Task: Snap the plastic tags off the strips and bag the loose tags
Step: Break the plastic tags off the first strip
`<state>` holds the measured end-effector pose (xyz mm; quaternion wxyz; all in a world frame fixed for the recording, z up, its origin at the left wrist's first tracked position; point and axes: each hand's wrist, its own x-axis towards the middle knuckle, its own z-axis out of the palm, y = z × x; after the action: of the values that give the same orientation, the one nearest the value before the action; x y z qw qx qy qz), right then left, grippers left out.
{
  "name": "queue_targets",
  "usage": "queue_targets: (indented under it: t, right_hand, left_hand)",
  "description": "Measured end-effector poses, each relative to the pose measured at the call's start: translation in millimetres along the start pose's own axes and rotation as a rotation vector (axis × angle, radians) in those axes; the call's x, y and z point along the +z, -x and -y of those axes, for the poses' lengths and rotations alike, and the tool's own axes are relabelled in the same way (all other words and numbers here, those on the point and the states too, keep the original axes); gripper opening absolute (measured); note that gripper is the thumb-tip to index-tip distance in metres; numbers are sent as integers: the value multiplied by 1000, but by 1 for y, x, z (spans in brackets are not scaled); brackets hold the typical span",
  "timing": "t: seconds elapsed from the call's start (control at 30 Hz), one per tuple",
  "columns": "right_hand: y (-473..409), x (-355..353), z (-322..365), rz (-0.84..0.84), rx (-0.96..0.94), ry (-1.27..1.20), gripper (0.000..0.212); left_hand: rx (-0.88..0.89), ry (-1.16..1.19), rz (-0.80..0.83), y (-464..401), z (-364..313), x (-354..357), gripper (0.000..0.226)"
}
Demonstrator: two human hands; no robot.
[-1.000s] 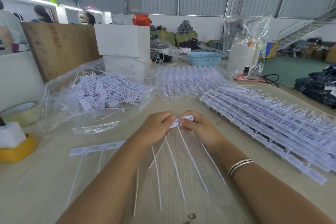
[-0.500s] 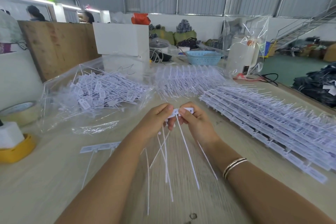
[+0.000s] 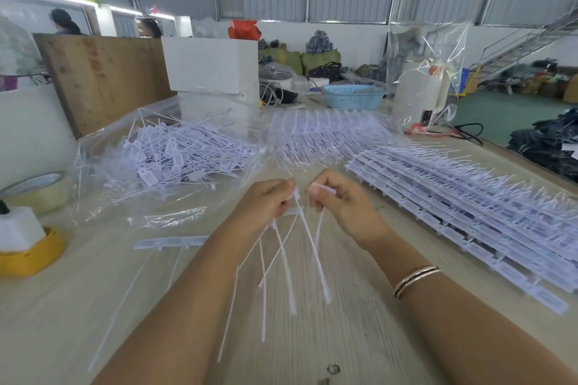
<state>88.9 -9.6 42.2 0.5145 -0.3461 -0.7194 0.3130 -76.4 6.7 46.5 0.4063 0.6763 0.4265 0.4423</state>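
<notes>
My left hand grips several loose white tags by their heads, with the thin tails hanging toward me. My right hand pinches a single white tag a small gap away from the left hand. A short strip of joined tags lies on the table to the left of my left forearm. A clear plastic bag heaped with loose tags lies open at the back left. Stacked uncut strips fill the table's right side.
A tape roll and a yellow holder sit at the left edge. Further strips, a white box, a blue basket and a bagged white appliance stand at the back. The wooden table has bare surface near me.
My hands have pulled apart, so the tag in my right hand is now separate from those in my left. Both hands have lifted slightly.
</notes>
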Motion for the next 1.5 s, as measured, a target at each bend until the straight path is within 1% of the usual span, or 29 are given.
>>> queue_targets:
  t: [0.03, 0.1, 0.13, 0.2, 0.23, 0.27, 0.3, 0.33, 0.37, 0.4, 0.43, 0.5, 0.53, 0.57, 0.6, 0.63, 0.67, 0.7, 0.77, 0.9, 0.97, 1.1, 1.17, 1.27, 1.37, 1.5]
  right_hand:
    - [-1, -1, 0, -53, -9, -55, 22]
    - [-3, -4, -5, -118, 76, -158, 21]
    - [-4, -2, -9, -119, 146, -146, 21]
    - [-6, 9, -18, -75, 269, 10, 17]
    - [-7, 16, -22, -44, 293, 94, 13]
    - [-9, 24, -25, -8, 301, 155, 16]
    - [-10, 30, -26, 14, 306, 193, 26]
    - [-12, 33, -27, 13, 314, 222, 35]
    - [-12, 32, -27, -8, 313, 248, 39]
    - [-12, 30, -25, -50, 296, 267, 38]
    - [-11, 26, -23, -114, 275, 262, 34]
    - [-5, 19, -23, -197, 292, 131, 29]
    - [-1, 16, -21, -187, 318, 52, 28]
    - [2, 15, -20, -148, 337, 19, 27]
    - [4, 15, -18, -98, 345, 43, 27]
    - [6, 15, -19, -63, 337, 85, 28]
    - [7, 15, -19, -52, 319, 102, 29]
    - [7, 15, -20, -63, 304, 86, 30]
    - [8, 12, -21, -108, 313, -8, 29]
    - [9, 10, -26, -126, 322, -103, 29]
    - [8, 9, -26, -137, 323, -173, 29]
    - [9, 7, -26, -59, 342, -262, 33]
    - [10, 7, -26, -39, 331, -251, 30]
    - [10, 6, -26, -13, 326, -207, 25]
    - [11, 6, -28, -47, 301, -200, 24]
    - [11, 8, -27, -81, 213, -167, 24]
  left_hand:
    - [-9, 37, -25, 1, 0, -4, 44]
    - [16, 58, -79, 1, 1, -9, 46]
    - [36, 62, -103, 1, 1, -10, 41]
    - [73, 29, -115, 0, 1, -9, 33]
    - [98, -20, -114, 0, 2, -9, 31]
    - [119, -86, -111, 1, 3, -8, 28]
    - [135, -163, -107, 2, 5, -8, 27]
    - [141, -250, -108, 4, 7, -9, 27]
    - [152, -341, -108, 5, 8, -10, 28]
    - [163, -426, -109, 4, 9, -9, 30]
    - [177, -500, -107, 4, 10, -8, 32]
    - [200, -609, -57, 2, 13, -3, 31]
    - [200, -616, -25, 1, 14, 0, 22]
    - [201, -605, 10, 1, 15, 4, 8]
    - [199, -582, 31, 2, 15, 8, 10]
    - [215, -554, 41, 2, 16, 11, 18]
    - [222, -540, 45, 2, 17, 13, 21]
    - [242, -548, 36, 3, 17, 13, 18]
    - [246, -631, -7, 2, 17, 11, 1]
    - [215, -811, -111, 1, 18, 6, 24]
    - [193, -859, -107, 2, 19, 3, 34]
    - [233, -769, -80, 2, 20, 1, 42]
    - [225, -732, -75, 2, 19, 3, 40]
    - [178, -692, -24, 2, 17, 10, 34]
    - [145, -595, 13, 0, 15, 15, 38]
    - [99, -369, 30, -2, 13, 14, 39]
